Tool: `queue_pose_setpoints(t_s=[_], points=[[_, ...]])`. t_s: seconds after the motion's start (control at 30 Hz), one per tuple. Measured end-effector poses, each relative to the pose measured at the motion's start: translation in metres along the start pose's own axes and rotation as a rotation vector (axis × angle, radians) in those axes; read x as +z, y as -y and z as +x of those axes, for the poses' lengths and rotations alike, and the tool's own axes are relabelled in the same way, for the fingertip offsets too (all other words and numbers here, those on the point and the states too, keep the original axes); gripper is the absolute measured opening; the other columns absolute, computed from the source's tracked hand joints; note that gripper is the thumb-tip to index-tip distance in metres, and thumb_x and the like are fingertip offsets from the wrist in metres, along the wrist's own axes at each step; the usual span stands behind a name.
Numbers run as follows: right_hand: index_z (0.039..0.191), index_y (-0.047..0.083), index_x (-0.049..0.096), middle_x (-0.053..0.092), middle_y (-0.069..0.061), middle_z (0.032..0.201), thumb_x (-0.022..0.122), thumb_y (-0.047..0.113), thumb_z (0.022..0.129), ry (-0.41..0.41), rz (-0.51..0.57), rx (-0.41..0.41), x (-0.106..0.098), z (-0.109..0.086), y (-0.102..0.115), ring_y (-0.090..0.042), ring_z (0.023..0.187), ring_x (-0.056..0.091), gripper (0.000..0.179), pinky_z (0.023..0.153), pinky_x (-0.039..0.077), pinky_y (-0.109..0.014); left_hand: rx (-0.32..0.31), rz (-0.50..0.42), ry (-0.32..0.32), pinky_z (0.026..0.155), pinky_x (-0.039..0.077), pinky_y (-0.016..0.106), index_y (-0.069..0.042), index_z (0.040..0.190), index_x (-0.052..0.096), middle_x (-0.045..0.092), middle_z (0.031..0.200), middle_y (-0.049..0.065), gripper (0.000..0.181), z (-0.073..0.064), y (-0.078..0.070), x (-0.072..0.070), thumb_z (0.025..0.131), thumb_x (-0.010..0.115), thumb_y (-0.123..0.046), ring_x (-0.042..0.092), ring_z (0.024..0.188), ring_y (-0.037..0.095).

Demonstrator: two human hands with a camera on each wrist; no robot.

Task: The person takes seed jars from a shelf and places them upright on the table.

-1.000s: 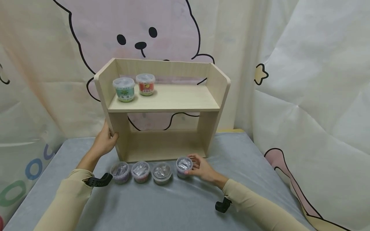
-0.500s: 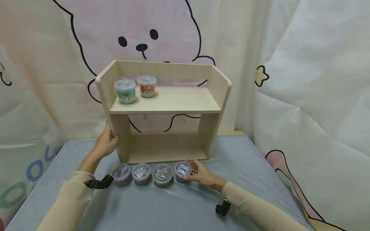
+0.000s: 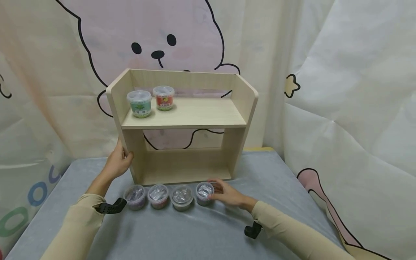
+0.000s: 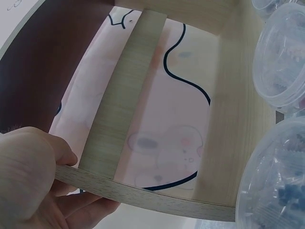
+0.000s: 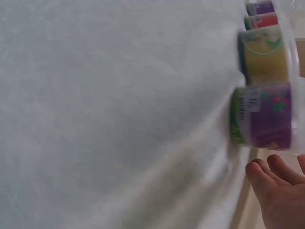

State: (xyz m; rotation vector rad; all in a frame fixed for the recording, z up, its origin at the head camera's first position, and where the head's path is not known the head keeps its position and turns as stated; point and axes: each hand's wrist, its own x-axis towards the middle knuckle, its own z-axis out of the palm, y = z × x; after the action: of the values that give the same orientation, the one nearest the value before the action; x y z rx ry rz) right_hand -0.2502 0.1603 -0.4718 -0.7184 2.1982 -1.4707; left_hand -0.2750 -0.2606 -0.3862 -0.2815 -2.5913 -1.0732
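In the head view, my left hand (image 3: 116,163) grips the left side panel of a pale wooden two-tier shelf (image 3: 195,110). The left wrist view shows its thumb inside the panel edge (image 4: 143,194) and its fingers outside. A row of clear-lidded plastic tubs stands in front of the shelf. At the row's right end is a purple-labelled tub (image 5: 269,114). My right hand (image 3: 230,195) is beside that tub, its fingers loosely spread; in the right wrist view a gap shows between fingertips (image 5: 255,169) and tub. Left of it stand a yellow-labelled tub (image 5: 264,55) and others.
On the upper tier are a green-labelled tub (image 3: 140,104) and a red-labelled tub (image 3: 164,98), both toward the left. The lower tier (image 3: 185,166) opens behind the row. A grey-blue cloth (image 3: 169,234) covers the table, and printed curtains (image 3: 341,108) hang around it.
The rightmost tub has shifted slightly left, closer to the row, and my right hand has let go of it. My left hand keeps its grip on the shelf.
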Motion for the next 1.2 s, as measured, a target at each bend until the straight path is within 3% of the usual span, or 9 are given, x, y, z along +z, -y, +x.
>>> queue_pose_setpoints(t_s=[0.17,0.43,0.53,0.67,0.97,1.2], points=[[0.152,-0.003,0.033,0.037,-0.032,0.156,0.060,0.016,0.101,-0.003,-0.044,-0.021,-0.010,0.000,0.019,-0.049,0.145,0.037,0.060,0.119,0.032,-0.058,-0.008,0.004,-0.011,0.077,0.048,0.056,-0.011,0.161,0.006,0.057,0.124,0.037,0.074,-0.001,-0.001,0.001,0.098,0.046,-0.008,0.059,0.099,0.047],[0.148,-0.002,0.041,0.044,-0.027,0.153,0.061,0.017,0.101,-0.058,-0.076,-0.111,-0.029,0.004,0.066,-0.044,0.144,0.042,0.055,0.117,0.038,-0.055,-0.006,-0.003,-0.015,0.073,0.048,0.049,-0.007,0.157,0.015,0.058,0.117,0.033,0.066,-0.001,-0.001,0.001,0.098,0.046,-0.008,0.060,0.094,0.044],[0.148,-0.001,0.041,0.045,-0.026,0.153,0.062,0.016,0.100,-0.050,-0.075,-0.126,-0.034,0.007,0.085,-0.042,0.144,0.043,0.055,0.116,0.041,-0.052,-0.007,-0.002,-0.013,0.076,0.048,0.052,-0.007,0.158,0.013,0.056,0.121,0.034,0.067,-0.001,-0.001,0.001,0.098,0.045,-0.008,0.059,0.098,0.046],[0.148,-0.001,0.042,0.047,-0.024,0.152,0.061,0.014,0.100,-0.047,-0.085,-0.162,-0.039,0.010,0.109,-0.040,0.142,0.046,0.053,0.114,0.044,-0.046,0.004,-0.007,-0.009,0.082,0.048,0.059,-0.007,0.158,0.011,0.053,0.129,0.037,0.070,-0.001,-0.001,0.001,0.097,0.045,-0.007,0.059,0.105,0.050],[0.146,-0.003,0.045,0.051,-0.023,0.149,0.058,0.009,0.100,-0.051,-0.039,-0.278,-0.042,0.022,0.159,-0.038,0.139,0.051,0.049,0.110,0.049,-0.042,-0.012,0.012,0.000,0.075,0.048,0.052,-0.009,0.158,0.012,0.058,0.119,0.034,0.069,-0.003,0.001,0.000,0.098,0.046,-0.008,0.059,0.095,0.044],[0.146,-0.002,0.044,0.053,-0.020,0.148,0.058,0.015,0.100,-0.054,-0.056,-0.316,-0.049,0.032,0.189,-0.035,0.140,0.051,0.052,0.110,0.048,-0.042,0.002,-0.010,0.008,0.082,0.047,0.060,-0.009,0.160,0.009,0.055,0.127,0.035,0.072,0.001,0.002,0.001,0.098,0.046,-0.007,0.058,0.103,0.049]])
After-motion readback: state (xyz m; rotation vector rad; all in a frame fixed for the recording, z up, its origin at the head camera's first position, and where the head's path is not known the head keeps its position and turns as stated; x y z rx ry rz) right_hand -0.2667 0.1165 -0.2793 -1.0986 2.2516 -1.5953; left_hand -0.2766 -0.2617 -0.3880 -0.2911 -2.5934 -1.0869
